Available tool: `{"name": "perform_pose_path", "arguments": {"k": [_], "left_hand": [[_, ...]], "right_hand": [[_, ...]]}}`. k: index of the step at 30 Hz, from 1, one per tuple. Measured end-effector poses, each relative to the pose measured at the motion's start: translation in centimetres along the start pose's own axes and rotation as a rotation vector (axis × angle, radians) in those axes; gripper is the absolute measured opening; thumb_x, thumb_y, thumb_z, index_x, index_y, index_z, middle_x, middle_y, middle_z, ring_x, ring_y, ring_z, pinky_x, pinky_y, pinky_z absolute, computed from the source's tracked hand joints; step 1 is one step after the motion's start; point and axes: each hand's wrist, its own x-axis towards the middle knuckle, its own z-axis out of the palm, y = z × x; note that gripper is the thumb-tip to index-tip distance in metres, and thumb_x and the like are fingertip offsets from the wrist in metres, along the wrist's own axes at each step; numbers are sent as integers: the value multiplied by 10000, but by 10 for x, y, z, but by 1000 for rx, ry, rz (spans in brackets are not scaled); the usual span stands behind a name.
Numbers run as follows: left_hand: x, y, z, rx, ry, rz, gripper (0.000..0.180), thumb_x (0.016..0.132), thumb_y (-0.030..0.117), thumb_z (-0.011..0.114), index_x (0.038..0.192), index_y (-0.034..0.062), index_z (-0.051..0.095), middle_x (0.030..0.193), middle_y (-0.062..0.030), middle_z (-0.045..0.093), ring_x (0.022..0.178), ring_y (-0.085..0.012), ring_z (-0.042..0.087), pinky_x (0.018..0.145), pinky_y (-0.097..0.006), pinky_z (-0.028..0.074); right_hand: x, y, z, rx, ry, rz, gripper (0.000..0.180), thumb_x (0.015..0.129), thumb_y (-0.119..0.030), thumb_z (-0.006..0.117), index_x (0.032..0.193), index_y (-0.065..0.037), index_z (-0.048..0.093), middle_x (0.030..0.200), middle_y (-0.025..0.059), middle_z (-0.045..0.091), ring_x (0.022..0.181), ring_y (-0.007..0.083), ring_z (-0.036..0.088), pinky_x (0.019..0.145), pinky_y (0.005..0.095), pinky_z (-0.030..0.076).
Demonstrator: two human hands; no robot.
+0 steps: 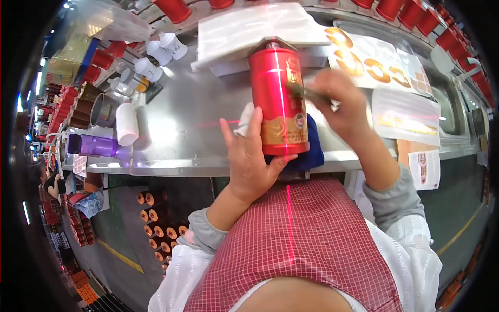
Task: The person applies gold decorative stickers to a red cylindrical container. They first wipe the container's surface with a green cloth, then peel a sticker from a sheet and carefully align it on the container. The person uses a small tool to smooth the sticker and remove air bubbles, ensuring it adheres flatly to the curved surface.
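My left hand (pixel 250 156) grips a red cylindrical bottle (pixel 277 99) with a gold band low on its body, holding it from the left side over the steel bench (pixel 182 130). A white bandage wraps one finger of that hand. My right hand (pixel 340 104), blurred by motion, presses a small dark tool against the right side of the bottle. A blue cloth (pixel 312 148) lies under and behind the bottle. A thin red laser line runs down the bottle and onto my checked apron.
A white folded sheet (pixel 254 31) lies behind the bottle. Sheets of gold round labels (pixel 369 65) sit to the right. White bottles (pixel 156 57), a white cup (pixel 126 124) and a purple cylinder (pixel 96 145) stand left. Red caps (pixel 410 13) line the back.
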Motion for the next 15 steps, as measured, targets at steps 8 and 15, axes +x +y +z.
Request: {"name": "perform_pose_path", "arguments": {"k": [8,15], "left_hand": [[-5,-4,-1,-50,-42,-38,965,846,564,611,1442,-99,243,1308,-281,495,1226,-409,491,1086,-689,85],[-7,-4,1,-4,-53,-58,975,860,615,550,1435,-110,243,1352,-302,454,1252,-416,467,1086,-686,72]], "right_hand": [[-21,-10,2,115,-58,-80,211,722,-30,741,914,-62,661,875,110,601,827,293,595,738,393,488],[-15,-15,-4,257,-182,-39,169,721,-51,731,872,-77,657,802,74,592,826,284,595,735,375,479]]}}
